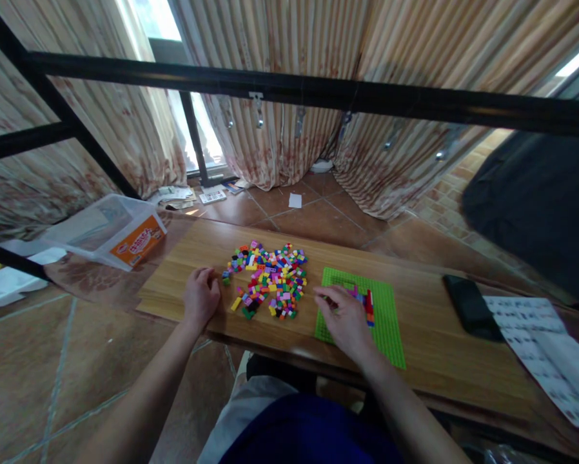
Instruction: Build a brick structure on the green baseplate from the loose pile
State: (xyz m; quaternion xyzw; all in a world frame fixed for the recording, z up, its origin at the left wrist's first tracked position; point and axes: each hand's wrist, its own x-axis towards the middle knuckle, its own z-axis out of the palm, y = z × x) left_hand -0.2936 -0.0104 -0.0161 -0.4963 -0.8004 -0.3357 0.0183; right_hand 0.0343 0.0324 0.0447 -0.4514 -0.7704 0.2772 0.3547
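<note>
A heap of small coloured bricks (270, 278) lies on the wooden table (425, 335). My left hand (201, 298) rests on the table just left of the heap, fingers curled loosely, with nothing visible in it. To the right lies a green baseplate (389, 319) with a short row of red, blue and orange bricks (368, 305) fixed on it. My right hand (346, 319) lies on the baseplate's left part, fingertips pinched together beside that row; what they hold is too small to see.
A black phone (471, 306) and a printed sheet (545, 351) lie at the table's right. A clear plastic box with an orange label (110, 232) sits at the left corner. A black metal frame (289, 87) crosses overhead. Curtains and tiled floor lie beyond.
</note>
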